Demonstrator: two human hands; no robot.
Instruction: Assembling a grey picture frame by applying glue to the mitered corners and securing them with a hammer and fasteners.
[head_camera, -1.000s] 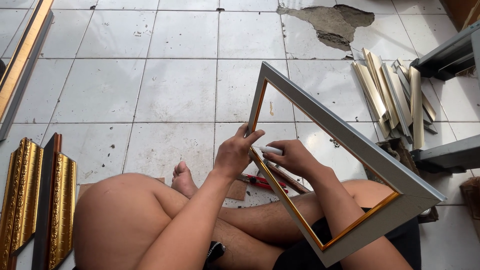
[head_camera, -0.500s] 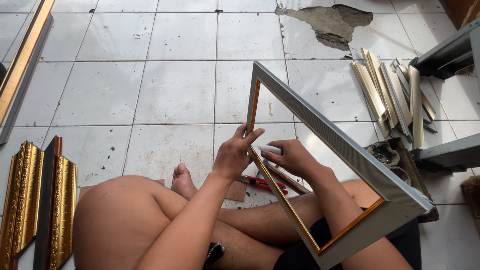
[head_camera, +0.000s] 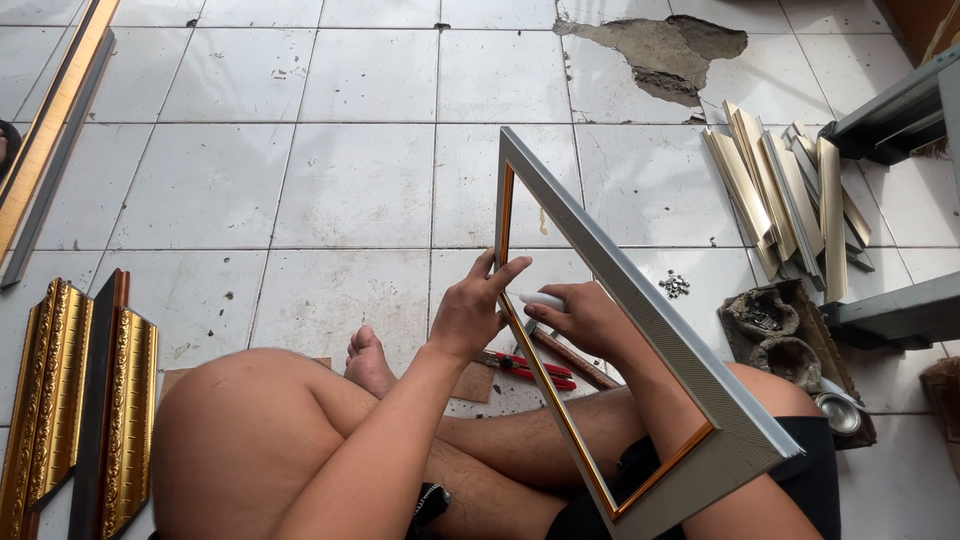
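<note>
A silver-grey picture frame (head_camera: 690, 355) with a gold inner edge stands tilted over my crossed legs, one corner pointing up. My left hand (head_camera: 475, 305) grips its left side rail, thumb and fingers wrapped over the edge. My right hand (head_camera: 585, 315) reaches through the frame opening and holds a small white tube-like object (head_camera: 542, 299) against the inside of that same rail. Red-handled pliers (head_camera: 525, 367) and a wooden-handled tool (head_camera: 575, 358) lie on the floor beneath my hands.
White floor tiles (head_camera: 300, 180) with a broken patch (head_camera: 660, 45) at the back. Cut moulding pieces (head_camera: 785, 195) are piled at right beside grey metal bars (head_camera: 890, 110). Gold ornate mouldings (head_camera: 75, 400) lie at left, a long strip (head_camera: 50, 130) at far left. Small containers (head_camera: 775, 335) sit at right.
The frame has swung slightly left and more upright in my hands. Both hands stay on the left rail in nearly the same place.
</note>
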